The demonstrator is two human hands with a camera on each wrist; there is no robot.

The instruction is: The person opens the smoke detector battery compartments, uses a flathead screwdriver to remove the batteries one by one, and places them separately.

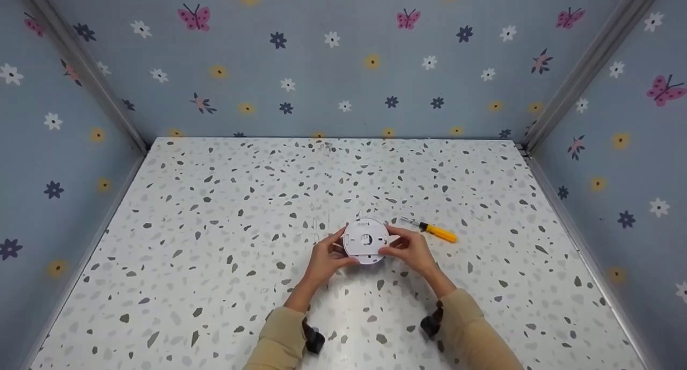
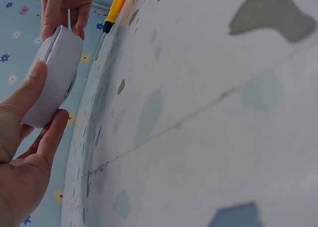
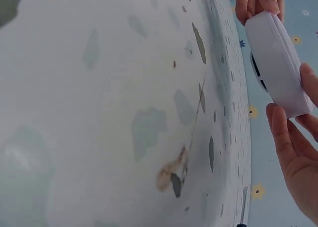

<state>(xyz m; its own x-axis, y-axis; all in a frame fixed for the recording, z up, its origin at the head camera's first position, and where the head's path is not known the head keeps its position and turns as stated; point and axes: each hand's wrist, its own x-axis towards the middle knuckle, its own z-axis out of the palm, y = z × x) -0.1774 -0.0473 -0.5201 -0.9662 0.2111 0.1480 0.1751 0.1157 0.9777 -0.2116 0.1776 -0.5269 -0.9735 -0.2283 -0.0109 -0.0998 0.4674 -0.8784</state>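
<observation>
A round white smoke detector point(image 1: 365, 236) is held between both hands above the table, its back plate facing up with a central hole and small slots. My left hand point(image 1: 324, 260) grips its left edge, thumb on the near rim. On the opposite side my right hand point(image 1: 413, 252) pinches the rim, thumb on the plate and fingers round the far side. In the left wrist view the detector point(image 2: 57, 75) is tilted, with a thin seam between plate and body. Dark slots show on the underside of the detector point(image 3: 278, 63) in the right wrist view.
A screwdriver point(image 1: 441, 233) with a yellow and black handle lies on the speckled table point(image 1: 214, 284), just right of the right hand. Patterned blue panels point(image 1: 333, 64) stand along the table's back, left and right sides.
</observation>
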